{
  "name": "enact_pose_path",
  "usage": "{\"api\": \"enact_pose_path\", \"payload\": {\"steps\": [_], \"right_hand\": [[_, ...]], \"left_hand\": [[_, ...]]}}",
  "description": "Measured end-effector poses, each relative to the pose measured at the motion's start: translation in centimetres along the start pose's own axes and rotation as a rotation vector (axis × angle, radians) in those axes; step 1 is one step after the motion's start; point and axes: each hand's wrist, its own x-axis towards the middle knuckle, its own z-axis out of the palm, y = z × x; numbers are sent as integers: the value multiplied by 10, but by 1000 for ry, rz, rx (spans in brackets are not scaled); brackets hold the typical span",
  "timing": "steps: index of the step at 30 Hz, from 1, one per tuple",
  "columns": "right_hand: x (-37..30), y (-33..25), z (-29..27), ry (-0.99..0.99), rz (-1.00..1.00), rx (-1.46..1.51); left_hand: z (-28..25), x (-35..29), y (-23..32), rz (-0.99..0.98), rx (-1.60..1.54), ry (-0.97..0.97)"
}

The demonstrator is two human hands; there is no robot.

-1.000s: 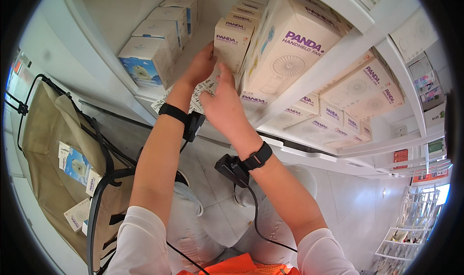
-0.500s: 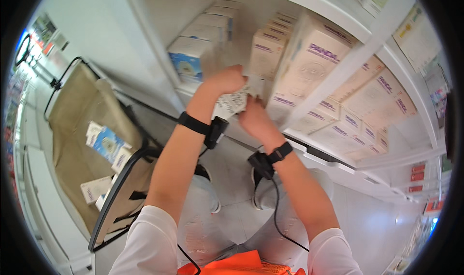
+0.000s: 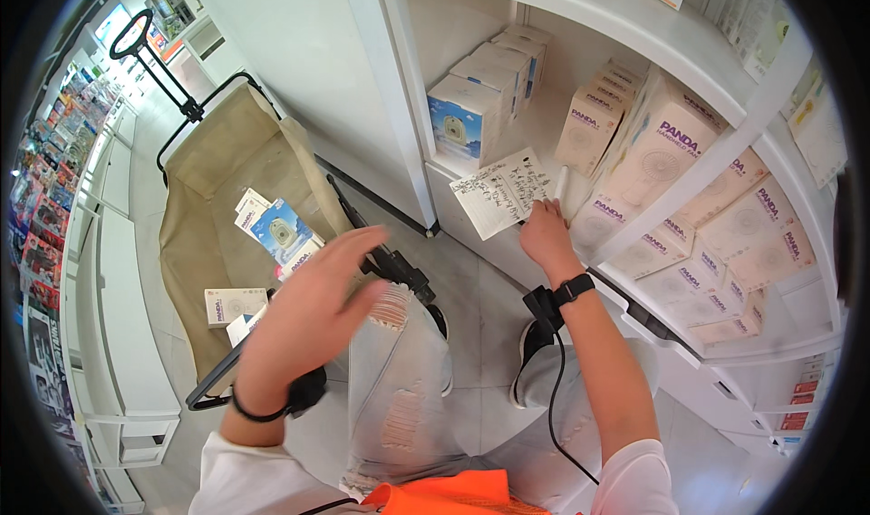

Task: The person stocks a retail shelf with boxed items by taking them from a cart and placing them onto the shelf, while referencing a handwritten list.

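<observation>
My right hand [image 3: 548, 241] pinches the lower right edge of a white sheet of paper [image 3: 498, 194] covered in handwriting, at the front of a low shelf. Just beyond those fingers, a slim white stick-like thing [image 3: 563, 185] stands beside the sheet; I cannot tell whether they touch it. My left hand [image 3: 317, 311] is in the air over the near side of a beige fabric wagon [image 3: 195, 234], its fingers stretched out and holding nothing. Inside the wagon lie a blue fan box [image 3: 284, 234] and a pale box [image 3: 234, 306], with a few others partly hidden by my left hand.
The white shelf [image 3: 634, 12] holds a row of blue-and-white boxes [image 3: 460, 121] on the left and several pale pink fan boxes [image 3: 672, 148] on the right. A wagon handle [image 3: 131, 35] rises at the far left. Display racks [image 3: 45, 225] line the left side.
My left hand has let go of the paper and moved left and nearer, over the wagon. My right hand still holds the sheet. The view has shifted left.
</observation>
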Motion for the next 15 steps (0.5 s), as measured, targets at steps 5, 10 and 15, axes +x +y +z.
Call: {"api": "enact_pose_path", "payload": {"steps": [5, 10, 15], "right_hand": [[12, 6, 10, 63, -116, 141], [26, -1, 9, 86, -201, 199], [34, -8, 14, 63, -375, 284]], "left_hand": [[-65, -56, -38, -197, 170, 56], [-127, -54, -131, -514, 8, -233], [-126, -23, -224, -857, 97, -529]]}}
